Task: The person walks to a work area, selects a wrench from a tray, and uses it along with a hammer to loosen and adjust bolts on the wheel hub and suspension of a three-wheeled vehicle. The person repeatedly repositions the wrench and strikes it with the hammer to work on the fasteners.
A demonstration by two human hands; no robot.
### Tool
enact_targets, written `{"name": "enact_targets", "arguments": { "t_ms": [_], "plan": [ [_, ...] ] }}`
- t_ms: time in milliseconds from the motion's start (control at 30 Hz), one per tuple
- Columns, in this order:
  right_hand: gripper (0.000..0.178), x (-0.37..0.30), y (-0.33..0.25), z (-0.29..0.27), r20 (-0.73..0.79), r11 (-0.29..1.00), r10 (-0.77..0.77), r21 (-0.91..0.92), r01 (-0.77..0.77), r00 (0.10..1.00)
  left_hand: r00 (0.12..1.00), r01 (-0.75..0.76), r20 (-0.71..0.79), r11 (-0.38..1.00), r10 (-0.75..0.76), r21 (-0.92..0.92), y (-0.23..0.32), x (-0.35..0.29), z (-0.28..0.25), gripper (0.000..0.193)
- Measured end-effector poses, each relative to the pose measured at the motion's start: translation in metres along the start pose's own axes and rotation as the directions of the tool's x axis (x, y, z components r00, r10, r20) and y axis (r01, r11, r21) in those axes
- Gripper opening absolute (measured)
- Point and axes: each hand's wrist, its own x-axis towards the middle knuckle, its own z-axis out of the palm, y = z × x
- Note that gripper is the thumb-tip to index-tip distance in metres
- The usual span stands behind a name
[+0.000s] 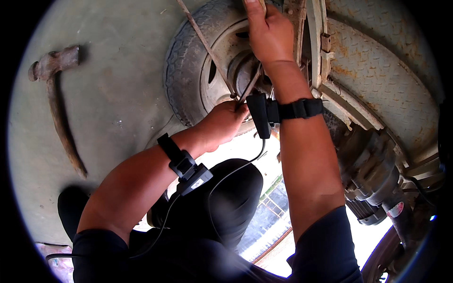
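Note:
My left hand [224, 120] is closed round the lower end of a dark metal bar [250, 86], which slants up toward the wheel hub [239, 70]. Higher up, my right hand [272, 37] makes a fist at the top edge of the view, round a tan, handle-like piece [262, 4] that is mostly cut off. Both hands are in front of a wheel with a worn black tire [179, 78] and a dirty pale rim [217, 42]. A long thin rusty rod [203, 40] crosses the tire, its lower end close to my left hand.
A hammer [56, 70] with a rusty head and wooden handle lies on the grey floor [118, 70] at left. To the right are a rusty tread-plate panel [377, 66], a pale metal frame [318, 42] and a greasy motor housing [370, 165]. Cables run from my wrist straps.

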Motion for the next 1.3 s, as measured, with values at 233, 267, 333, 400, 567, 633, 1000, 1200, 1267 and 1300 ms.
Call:
{"name": "enact_targets", "arguments": {
  "t_ms": [233, 267, 333, 400, 567, 633, 1000, 1200, 1267, 1300],
  "plan": [
    [0.075, 0.004, 0.002, 0.002, 0.042, 0.999, 0.034, 0.008, -0.034, 0.999, 1.000, 0.002, -0.005, 0.999, -0.002, -0.040, 0.001, -0.004, -0.002, 0.029],
    [0.075, 0.004, 0.002, 0.002, 0.043, 0.999, 0.041, 0.007, -0.041, 0.998, 1.000, -0.009, -0.015, 0.999, 0.008, -0.045, 0.000, -0.005, -0.003, 0.030],
    [0.076, 0.003, 0.001, 0.000, 0.040, 0.999, 0.053, 0.002, -0.053, 0.998, 0.999, -0.036, -0.033, 0.999, 0.036, 0.008, -0.004, -0.010, -0.008, 0.027],
    [0.077, 0.004, 0.003, 0.000, 0.042, 0.999, 0.048, 0.006, -0.048, 0.998, 0.994, -0.100, -0.044, 0.995, 0.100, 0.001, -0.008, -0.018, -0.008, 0.025],
    [0.081, 0.003, 0.001, -0.003, 0.039, 0.996, 0.089, -0.009, -0.088, 0.995, 0.991, -0.020, -0.124, 0.980, 0.045, 0.198, -0.011, -0.038, -0.006, 0.031],
    [0.082, 0.001, 0.001, -0.004, 0.019, 0.997, 0.082, -0.016, -0.081, 0.996, 0.987, -0.025, -0.143, 0.963, 0.066, 0.269, -0.009, -0.041, -0.004, 0.031],
    [0.084, 0.002, 0.000, -0.008, 0.082, 0.997, 0.078, 0.019, -0.080, 0.994, 0.971, -0.016, -0.216, 0.933, 0.100, 0.360, -0.011, -0.036, 0.000, 0.029],
    [0.083, 0.002, 0.000, -0.010, 0.108, 0.997, 0.064, 0.030, -0.067, 0.992, 0.959, -0.012, -0.257, 0.927, 0.116, 0.375, -0.013, -0.034, 0.000, 0.026],
    [0.083, 0.003, 0.000, -0.011, 0.110, 0.997, 0.066, 0.023, -0.069, 0.992, 0.961, -0.014, -0.251, 0.925, 0.117, 0.379, -0.013, -0.034, 0.000, 0.026],
    [0.083, 0.002, 0.000, -0.011, 0.107, 0.997, 0.068, 0.020, -0.071, 0.992, 0.960, -0.015, -0.252, 0.925, 0.119, 0.380, -0.013, -0.034, 0.000, 0.026]
  ]
}}
